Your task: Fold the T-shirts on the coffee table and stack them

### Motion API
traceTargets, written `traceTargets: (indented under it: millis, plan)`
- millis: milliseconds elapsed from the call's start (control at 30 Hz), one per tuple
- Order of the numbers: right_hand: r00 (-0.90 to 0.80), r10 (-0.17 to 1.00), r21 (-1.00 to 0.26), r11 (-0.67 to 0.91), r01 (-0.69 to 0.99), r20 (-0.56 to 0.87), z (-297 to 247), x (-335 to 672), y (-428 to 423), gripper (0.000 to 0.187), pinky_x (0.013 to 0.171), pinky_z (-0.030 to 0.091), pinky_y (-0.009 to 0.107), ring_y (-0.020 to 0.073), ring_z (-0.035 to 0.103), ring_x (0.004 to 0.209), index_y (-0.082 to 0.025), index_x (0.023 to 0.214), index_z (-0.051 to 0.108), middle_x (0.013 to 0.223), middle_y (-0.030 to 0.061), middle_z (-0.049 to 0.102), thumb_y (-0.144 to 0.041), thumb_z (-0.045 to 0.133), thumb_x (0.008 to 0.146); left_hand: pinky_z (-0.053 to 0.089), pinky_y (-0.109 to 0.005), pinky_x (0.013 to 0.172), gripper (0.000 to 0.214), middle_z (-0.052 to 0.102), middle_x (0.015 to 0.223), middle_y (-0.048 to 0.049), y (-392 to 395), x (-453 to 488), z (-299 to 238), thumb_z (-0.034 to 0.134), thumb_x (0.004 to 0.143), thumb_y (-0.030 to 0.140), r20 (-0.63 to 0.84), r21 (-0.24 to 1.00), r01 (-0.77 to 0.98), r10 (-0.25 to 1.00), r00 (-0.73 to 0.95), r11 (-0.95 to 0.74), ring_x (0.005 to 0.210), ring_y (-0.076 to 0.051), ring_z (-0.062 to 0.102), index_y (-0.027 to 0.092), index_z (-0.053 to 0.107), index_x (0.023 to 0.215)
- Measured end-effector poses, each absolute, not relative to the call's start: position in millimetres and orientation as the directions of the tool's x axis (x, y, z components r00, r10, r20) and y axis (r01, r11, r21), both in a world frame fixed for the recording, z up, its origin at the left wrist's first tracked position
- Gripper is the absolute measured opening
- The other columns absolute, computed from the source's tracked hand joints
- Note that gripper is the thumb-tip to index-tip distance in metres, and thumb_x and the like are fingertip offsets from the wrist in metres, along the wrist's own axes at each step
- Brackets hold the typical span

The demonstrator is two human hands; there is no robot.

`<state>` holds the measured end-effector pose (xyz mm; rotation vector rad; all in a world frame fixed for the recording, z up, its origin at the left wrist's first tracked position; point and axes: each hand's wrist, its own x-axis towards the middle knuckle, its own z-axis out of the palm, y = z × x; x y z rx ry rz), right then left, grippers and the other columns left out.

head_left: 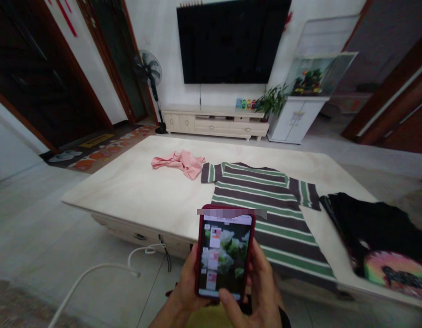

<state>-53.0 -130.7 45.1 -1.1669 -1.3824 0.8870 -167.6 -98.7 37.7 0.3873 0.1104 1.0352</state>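
The left hand (183,284) is curled around the left edge of a phone (224,255) in a dark red case, fingers closed on it from behind. The right hand (264,287) grips the right edge the same way, its thumb lying across the bottom of the lit screen. The phone stands upright, low in the middle of the view, in front of the near edge of a pale table (136,187).

Just beyond the phone, a striped shirt (265,200) in brown, green and white lies flat on the table, sleeves spread. A crumpled pink garment (180,162) lies beside its left sleeve. A black garment (371,223) with a bright print lies at the table's right end. A white cable (105,266) trails over the floor to the left of the hands.

On the far wall hangs a dark television (231,41) over a low cabinet (214,122), with a standing fan (150,68) to its left and a fish tank (313,75) to its right.
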Motion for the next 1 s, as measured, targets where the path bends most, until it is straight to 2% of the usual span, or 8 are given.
traceTargets:
  millis: [67, 167, 300, 433, 567, 800, 900, 1000]
  plan:
    - [0.084, 0.970, -0.960, 0.209, 0.186, 0.228, 42, -59, -131, 0.084, 0.079, 0.053, 0.032, 0.0257, 0.051, 0.115, -0.028, 0.142, 0.013, 0.140, 0.0101, 0.036, -0.031, 0.062, 0.073, 0.034, -0.045, 0.097, 0.053, 0.067, 0.104, -0.0113, -99, -167, 38, 0.047, 0.080, 0.057, 0.093, 0.365, -0.814, 0.852, 0.515, 0.452, 0.107, -0.029, 0.055, 0.014, 0.066, 0.105]
    - [0.137, 0.961, -0.954, 0.208, 0.214, 0.240, 38, -64, -131, 0.087, 0.085, 0.051, 0.036, 0.0276, 0.046, 0.119, -0.026, 0.142, 0.011, 0.140, 0.0111, 0.035, -0.031, 0.063, 0.072, 0.033, -0.045, 0.098, 0.051, 0.066, 0.106, -0.0109, -99, -167, 40, 0.048, 0.081, 0.055, 0.083, 0.372, -0.813, 0.857, 0.509, 0.448, 0.108, -0.029, 0.055, 0.015, 0.066, 0.106]
    - [0.051, 0.975, -0.968, 0.208, 0.142, 0.217, 37, -58, -133, 0.083, 0.079, 0.053, 0.033, 0.0271, 0.048, 0.118, -0.029, 0.143, 0.009, 0.141, 0.0093, 0.034, -0.036, 0.057, 0.076, 0.034, -0.044, 0.098, 0.051, 0.066, 0.106, -0.0111, -98, -168, 41, 0.049, 0.080, 0.055, 0.093, 0.375, -0.823, 0.866, 0.491, 0.426, 0.108, -0.029, 0.055, 0.015, 0.065, 0.107]
    - [0.017, 0.975, -0.960, 0.213, 0.184, 0.219, 38, -53, -135, 0.081, 0.077, 0.054, 0.029, 0.0266, 0.044, 0.121, -0.030, 0.142, 0.011, 0.144, 0.0072, 0.031, -0.029, 0.057, 0.076, 0.034, -0.044, 0.098, 0.050, 0.066, 0.107, -0.0109, -97, -166, 40, 0.047, 0.081, 0.054, 0.119, 0.366, -0.827, 0.859, 0.497, 0.427, 0.110, -0.029, 0.054, 0.015, 0.065, 0.107]
    - [-0.041, 0.965, -0.948, 0.262, 0.181, 0.259, 37, -47, -134, 0.080, 0.076, 0.055, 0.031, 0.0267, 0.044, 0.122, -0.031, 0.143, 0.006, 0.146, 0.0070, 0.027, -0.024, 0.052, 0.077, 0.032, -0.045, 0.100, 0.049, 0.066, 0.107, -0.0104, -99, -166, 39, 0.047, 0.082, 0.054, 0.140, 0.362, -0.827, 0.852, 0.505, 0.430, 0.112, -0.029, 0.053, 0.016, 0.066, 0.106]
    - [-0.254, 0.889, -0.863, 0.440, 0.248, 0.381, 41, -28, -121, 0.104, 0.066, 0.058, 0.034, 0.0304, 0.054, 0.111, -0.036, 0.143, 0.000, 0.138, 0.0070, 0.041, -0.009, 0.060, 0.062, 0.030, -0.049, 0.100, 0.060, 0.066, 0.108, -0.0142, -99, -169, 41, 0.047, 0.078, 0.060, 0.091, 0.376, -0.786, 0.825, 0.558, 0.491, 0.115, -0.035, 0.049, 0.013, 0.064, 0.110]
    - [-0.268, 0.866, -0.851, 0.481, 0.210, 0.423, 42, -24, -117, 0.104, 0.067, 0.058, 0.034, 0.0301, 0.055, 0.110, -0.035, 0.143, 0.000, 0.137, 0.0060, 0.042, -0.008, 0.059, 0.061, 0.030, -0.051, 0.099, 0.060, 0.064, 0.110, -0.0136, -99, -169, 42, 0.048, 0.077, 0.062, 0.090, 0.379, -0.779, 0.818, 0.568, 0.500, 0.115, -0.035, 0.049, 0.014, 0.064, 0.110]
    - [-0.281, 0.870, -0.868, 0.462, 0.183, 0.404, 39, -22, -117, 0.104, 0.070, 0.058, 0.035, 0.0295, 0.055, 0.109, -0.034, 0.143, 0.004, 0.136, 0.0057, 0.044, -0.006, 0.060, 0.060, 0.032, -0.051, 0.097, 0.063, 0.063, 0.111, -0.0147, -98, -168, 42, 0.047, 0.076, 0.063, 0.085, 0.389, -0.771, 0.814, 0.575, 0.504, 0.115, -0.036, 0.048, 0.013, 0.064, 0.111]
